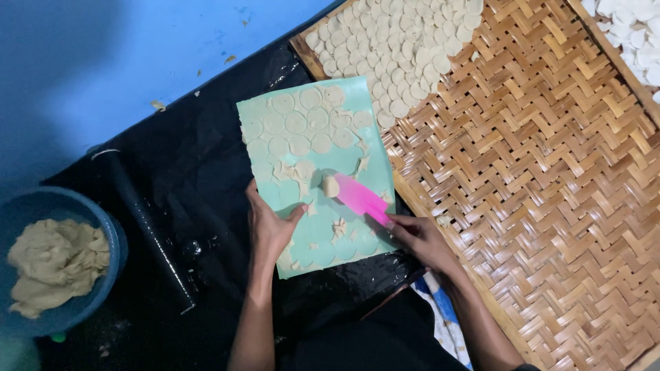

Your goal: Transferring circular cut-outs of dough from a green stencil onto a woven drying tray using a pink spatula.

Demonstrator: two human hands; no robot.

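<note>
A mint-green sheet point(344, 120) lies on black plastic, covered with thin round dough discs point(297, 122) and star-shaped scraps. My left hand point(269, 227) presses flat on the sheet's near left edge. My right hand point(418, 237) grips a pink scraper point(361, 198) whose tip pushes a small lump of gathered dough scraps point(331, 185) near the sheet's middle.
A large woven bamboo tray point(550, 172) lies to the right, with many dough discs point(399, 41) laid in rows at its far end. A blue bowl point(103, 227) of tan dough sits at left. A black rolling pin point(148, 227) lies beside it. The floor beyond is blue.
</note>
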